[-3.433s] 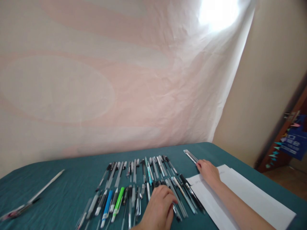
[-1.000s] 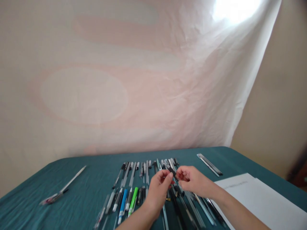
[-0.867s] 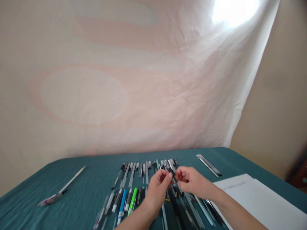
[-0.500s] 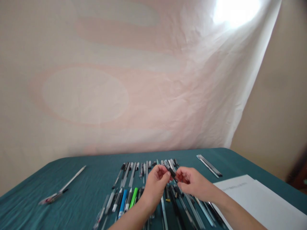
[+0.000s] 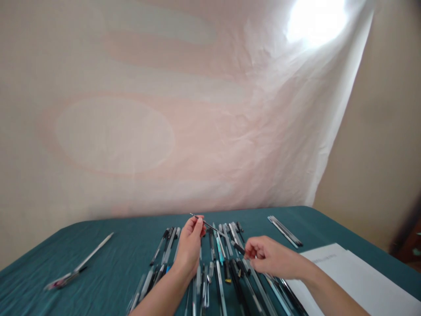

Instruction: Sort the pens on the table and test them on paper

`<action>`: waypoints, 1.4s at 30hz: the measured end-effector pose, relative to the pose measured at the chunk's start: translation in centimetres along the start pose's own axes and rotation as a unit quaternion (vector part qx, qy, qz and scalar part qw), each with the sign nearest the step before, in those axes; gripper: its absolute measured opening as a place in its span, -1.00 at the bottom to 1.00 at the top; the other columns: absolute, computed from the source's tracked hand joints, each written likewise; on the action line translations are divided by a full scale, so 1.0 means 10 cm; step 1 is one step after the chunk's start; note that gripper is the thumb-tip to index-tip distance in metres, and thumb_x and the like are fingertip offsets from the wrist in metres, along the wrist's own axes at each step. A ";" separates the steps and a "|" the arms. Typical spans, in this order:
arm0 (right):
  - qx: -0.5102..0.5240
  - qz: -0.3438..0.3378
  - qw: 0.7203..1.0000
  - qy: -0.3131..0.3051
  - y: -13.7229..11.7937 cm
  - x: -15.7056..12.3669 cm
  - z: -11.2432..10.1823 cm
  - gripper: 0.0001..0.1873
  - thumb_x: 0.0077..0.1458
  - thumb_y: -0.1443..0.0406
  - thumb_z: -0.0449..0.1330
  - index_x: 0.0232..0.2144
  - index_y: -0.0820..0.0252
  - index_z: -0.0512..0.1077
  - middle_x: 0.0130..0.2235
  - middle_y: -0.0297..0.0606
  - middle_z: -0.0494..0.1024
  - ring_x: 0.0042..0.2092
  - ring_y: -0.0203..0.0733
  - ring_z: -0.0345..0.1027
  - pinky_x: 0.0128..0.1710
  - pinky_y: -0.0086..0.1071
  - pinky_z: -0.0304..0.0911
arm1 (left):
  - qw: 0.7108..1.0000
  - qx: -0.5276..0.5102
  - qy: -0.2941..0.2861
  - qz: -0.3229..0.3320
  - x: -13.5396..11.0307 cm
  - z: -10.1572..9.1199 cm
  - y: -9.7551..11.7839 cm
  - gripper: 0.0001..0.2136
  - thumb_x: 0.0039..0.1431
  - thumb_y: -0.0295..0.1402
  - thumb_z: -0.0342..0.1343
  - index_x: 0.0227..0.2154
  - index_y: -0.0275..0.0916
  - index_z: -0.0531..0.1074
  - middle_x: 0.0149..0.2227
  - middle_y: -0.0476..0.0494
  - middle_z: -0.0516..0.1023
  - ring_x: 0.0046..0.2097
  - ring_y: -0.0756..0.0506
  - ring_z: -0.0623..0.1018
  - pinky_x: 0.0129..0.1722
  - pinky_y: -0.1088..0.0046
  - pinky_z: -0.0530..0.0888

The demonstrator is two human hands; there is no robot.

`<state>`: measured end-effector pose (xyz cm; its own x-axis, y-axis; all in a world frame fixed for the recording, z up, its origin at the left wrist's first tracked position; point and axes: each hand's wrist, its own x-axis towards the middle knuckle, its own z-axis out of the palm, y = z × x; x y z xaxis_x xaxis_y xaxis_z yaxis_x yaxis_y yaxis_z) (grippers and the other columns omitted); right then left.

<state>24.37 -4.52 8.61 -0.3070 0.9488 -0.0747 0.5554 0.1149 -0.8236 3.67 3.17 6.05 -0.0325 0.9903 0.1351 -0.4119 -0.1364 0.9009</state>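
Note:
My left hand (image 5: 190,243) pinches a thin pen refill (image 5: 213,228) between thumb and fingers. The refill slants, its fine tip up at the left and its other end down toward the right. In my right hand (image 5: 263,253) the fingers close on a short black pen piece (image 5: 238,248), whether cap or grip I cannot tell. Both hands are raised over rows of pens. Below them lie a turquoise pen (image 5: 219,250), a black pen with a yellowish end (image 5: 227,273) and several clear and dark pen parts. My left forearm hides part of the near row.
Sheets of white paper (image 5: 358,281) lie at the right on the green cloth (image 5: 108,263). Beyond them sits a small bundle of thin sticks or refills (image 5: 285,231). A long pale stick-like thing (image 5: 94,253) lies at the left. A pale sheet (image 5: 197,131) hangs behind the table.
My hands have moved apart from over the black pen piece. The left went left and now holds up the thin refill; the right kept the black piece and moved slightly down.

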 end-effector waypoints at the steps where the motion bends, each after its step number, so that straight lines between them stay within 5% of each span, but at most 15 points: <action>1: -0.003 -0.001 1.000 0.002 0.00 0.00 0.00 -0.82 -0.20 0.49 0.05 -0.45 0.26 0.35 -0.62 -0.49 0.25 -0.60 -0.47 0.06 -0.64 -0.62 -0.05 | 1.000 0.003 0.000 0.001 0.00 0.00 0.00 -0.67 -0.12 -0.16 0.15 -0.33 -0.29 0.37 -0.49 0.03 0.33 -0.46 0.06 0.31 -0.40 0.54 0.28; 27: -0.033 -0.033 0.999 0.003 0.03 0.00 -0.01 -0.87 -0.15 0.46 0.08 -0.45 0.27 0.37 -0.61 -0.48 0.23 -0.59 -0.47 0.01 -0.66 -0.60 -0.13 | 0.998 0.045 -0.048 0.010 -0.14 0.08 0.03 -0.74 -0.03 -0.18 0.09 -0.34 -0.26 0.37 -0.49 0.04 0.31 -0.44 0.06 0.32 -0.37 0.56 0.28; 42: 0.082 -0.049 0.995 -0.019 0.03 0.06 0.11 -0.96 -0.02 0.35 0.10 -0.43 0.21 0.29 -0.64 -0.52 0.19 -0.64 -0.47 0.06 -0.67 -0.60 0.06 | 0.969 0.126 -0.199 -0.069 -0.50 0.26 0.01 -0.71 -0.02 -0.15 0.08 -0.36 -0.30 0.40 -0.39 -0.07 0.42 -0.33 -0.01 0.34 -0.29 0.51 0.26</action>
<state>23.53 -4.23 7.73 -0.3840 0.9233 -0.0078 0.3895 0.1543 -0.9080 6.20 -1.89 6.53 0.3811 0.9182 0.1083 -0.1498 -0.0542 0.9872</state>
